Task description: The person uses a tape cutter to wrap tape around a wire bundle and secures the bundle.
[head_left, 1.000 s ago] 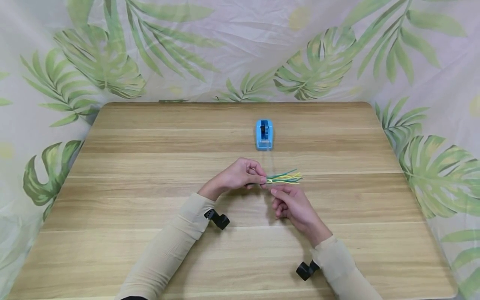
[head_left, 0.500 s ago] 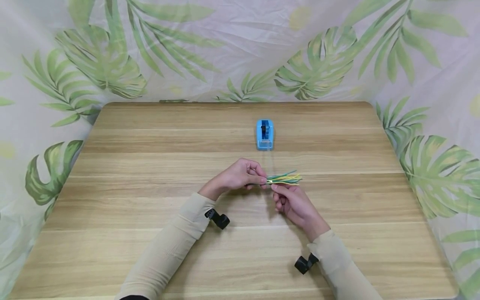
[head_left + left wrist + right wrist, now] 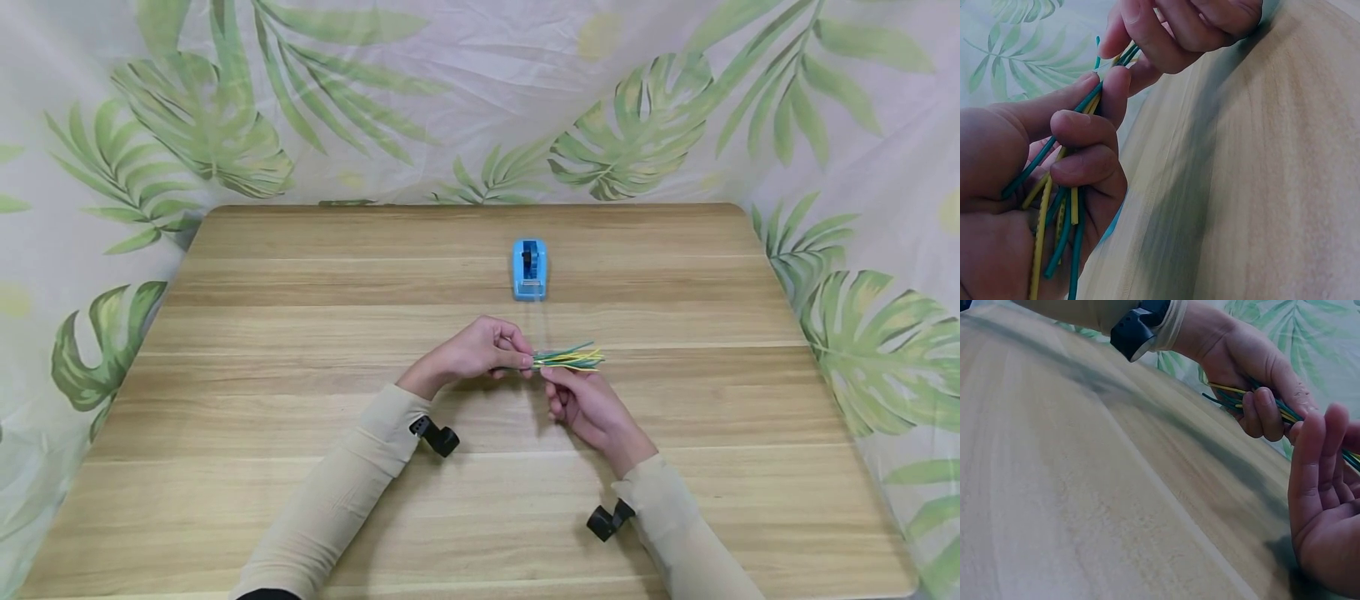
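Observation:
My left hand [image 3: 480, 348] grips a bundle of green and yellow wires [image 3: 573, 359] over the middle of the table, their loose ends fanning out to the right. In the left wrist view, the other ends of the wires [image 3: 1078, 250] run down across the palm under curled fingers. From a blue tape dispenser [image 3: 529, 271], a strip of clear tape [image 3: 541, 323] stretches toward me to the bundle. My right hand [image 3: 596, 408] pinches the bundle just right of the left fingertips, its thumb on the near side. Fingers partly hide the taped spot.
The wooden table [image 3: 300, 275] spreads around both hands, with a leaf-patterned cloth [image 3: 480, 100] behind its far edge. Black wrist cameras, one on the left sleeve [image 3: 442, 442] and one on the right [image 3: 602, 523], hang low over the tabletop.
My right hand has moved slightly up and forward, bringing its thumb from just below the bundle onto it. The left hand and the dispenser stay in place.

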Available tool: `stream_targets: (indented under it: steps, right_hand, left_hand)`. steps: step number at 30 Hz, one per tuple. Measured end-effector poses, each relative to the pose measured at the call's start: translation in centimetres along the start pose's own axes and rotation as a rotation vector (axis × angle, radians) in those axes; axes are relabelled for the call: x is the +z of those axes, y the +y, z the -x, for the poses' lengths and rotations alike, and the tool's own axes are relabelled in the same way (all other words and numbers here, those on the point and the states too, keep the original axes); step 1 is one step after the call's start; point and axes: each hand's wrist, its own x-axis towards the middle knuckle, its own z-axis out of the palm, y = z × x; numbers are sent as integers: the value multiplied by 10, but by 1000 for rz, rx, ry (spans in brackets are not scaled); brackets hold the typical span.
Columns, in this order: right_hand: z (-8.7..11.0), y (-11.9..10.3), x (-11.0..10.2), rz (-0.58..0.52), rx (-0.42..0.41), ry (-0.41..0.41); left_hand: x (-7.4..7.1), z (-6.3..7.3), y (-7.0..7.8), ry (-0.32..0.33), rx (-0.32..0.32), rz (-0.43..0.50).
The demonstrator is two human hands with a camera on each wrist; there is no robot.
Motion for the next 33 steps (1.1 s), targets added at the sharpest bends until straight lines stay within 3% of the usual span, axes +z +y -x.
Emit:
stream_targets:
  steps: [13,20,28,33]
  right_hand:
    - [-2,-2,-3,1,6,-30]
    - [1,-11,-14,54,-30,-37]
    - [0,-37,-25,302,-31,109]
    - [-5,-46,-26,534,-3,120]
  left_hand:
    - [-1,0,0,-6,1,1]
    - [-3,2,0,-6,6,-30]
    - [-6,2,4,-24,12,-75]
    - [-7,1,4,-50,23,-101]
